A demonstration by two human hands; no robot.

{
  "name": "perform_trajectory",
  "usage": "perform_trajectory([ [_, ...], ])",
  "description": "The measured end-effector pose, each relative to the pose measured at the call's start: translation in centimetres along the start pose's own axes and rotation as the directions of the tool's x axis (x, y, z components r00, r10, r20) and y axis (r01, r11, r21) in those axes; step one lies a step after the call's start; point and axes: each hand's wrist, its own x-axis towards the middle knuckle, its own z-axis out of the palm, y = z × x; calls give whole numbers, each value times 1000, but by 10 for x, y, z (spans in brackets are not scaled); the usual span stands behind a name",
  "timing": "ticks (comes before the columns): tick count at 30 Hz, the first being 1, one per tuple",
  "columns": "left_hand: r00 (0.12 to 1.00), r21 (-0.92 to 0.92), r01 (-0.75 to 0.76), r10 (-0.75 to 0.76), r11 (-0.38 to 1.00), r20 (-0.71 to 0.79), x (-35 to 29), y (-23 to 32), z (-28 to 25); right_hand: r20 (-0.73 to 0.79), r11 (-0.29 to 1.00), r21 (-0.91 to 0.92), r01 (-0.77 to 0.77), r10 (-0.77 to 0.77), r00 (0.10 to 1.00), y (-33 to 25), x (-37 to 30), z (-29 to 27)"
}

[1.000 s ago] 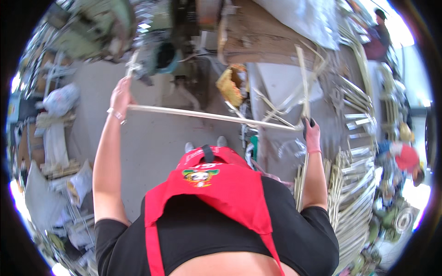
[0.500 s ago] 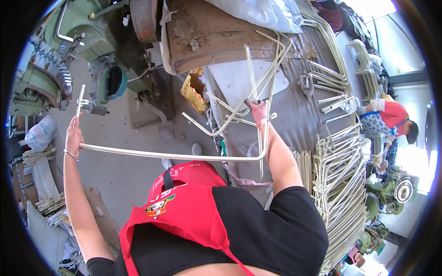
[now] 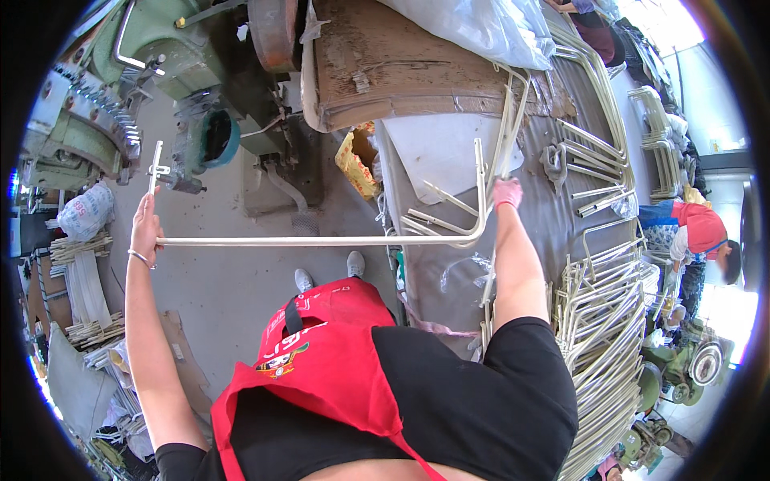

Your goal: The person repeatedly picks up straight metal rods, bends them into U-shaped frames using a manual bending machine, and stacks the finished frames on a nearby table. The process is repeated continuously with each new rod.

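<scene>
Head view: the left hand (image 3: 147,231) is wrapped around one corner of a pale bent tube (image 3: 305,241), whose short end, with a small bracket, points up past the fingers. The tube's long straight run crosses above the floor (image 3: 233,293) to the grey tabletop (image 3: 449,298), where its other end bends upward; whether that end touches anything cannot be told. The right hand (image 3: 507,193), fingers curled, is at other pale tubes (image 3: 506,120) over the tabletop; whether it grips them cannot be told. A white sheet (image 3: 437,144) lies nearby, with brown cardboard (image 3: 385,72) beyond. A dense stack of bent frames (image 3: 605,345) lies to the right.
</scene>
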Motion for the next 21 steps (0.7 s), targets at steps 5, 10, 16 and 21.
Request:
perform_trajectory([
  [5, 1000, -38, -9, 9, 999, 18, 4, 16, 6, -179, 495, -795, 351, -744, 644, 103, 39, -60],
  [10, 994, -16, -106, 106, 994, -4, 15, -25, -16, -285, 677, 187, 712, -656, 699, -31, -117, -192],
  [16, 994, -97, -64, 72, 993, 86, 2, -10, -20, 128, 429, 325, 843, -903, 410, -169, -319, -217],
  [21, 990, -120, -75, 88, 990, 108, 4, -13, -26, 111, 212, 316, 925, -976, 186, -236, -379, -179],
])
